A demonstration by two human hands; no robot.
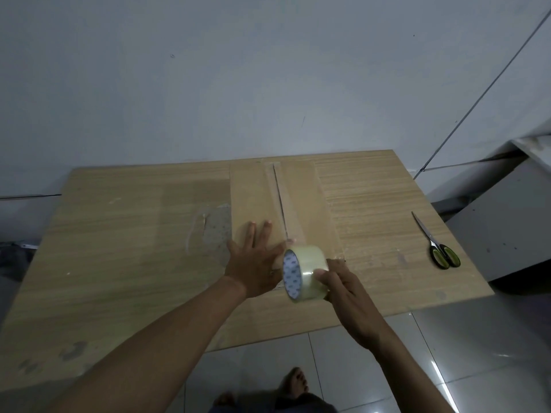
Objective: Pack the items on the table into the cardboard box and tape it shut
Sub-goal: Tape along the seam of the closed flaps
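A brown cardboard box (250, 198) stands on the wooden table (119, 248) with its top flaps closed. A strip of clear tape (287, 210) lies along the middle seam. My left hand (255, 257) rests flat on the near left part of the box top, fingers straight. At the box's near edge my right hand (348, 296) grips a roll of clear tape (304, 274), held on its side with the white core facing left. No loose items show on the table.
Scissors (438, 242) with black and green handles lie on the table's right side. A patch of worn, spotted surface (214, 231) sits left of the box. A grey wall rises behind the table. Tiled floor and my bare feet (295, 383) show below.
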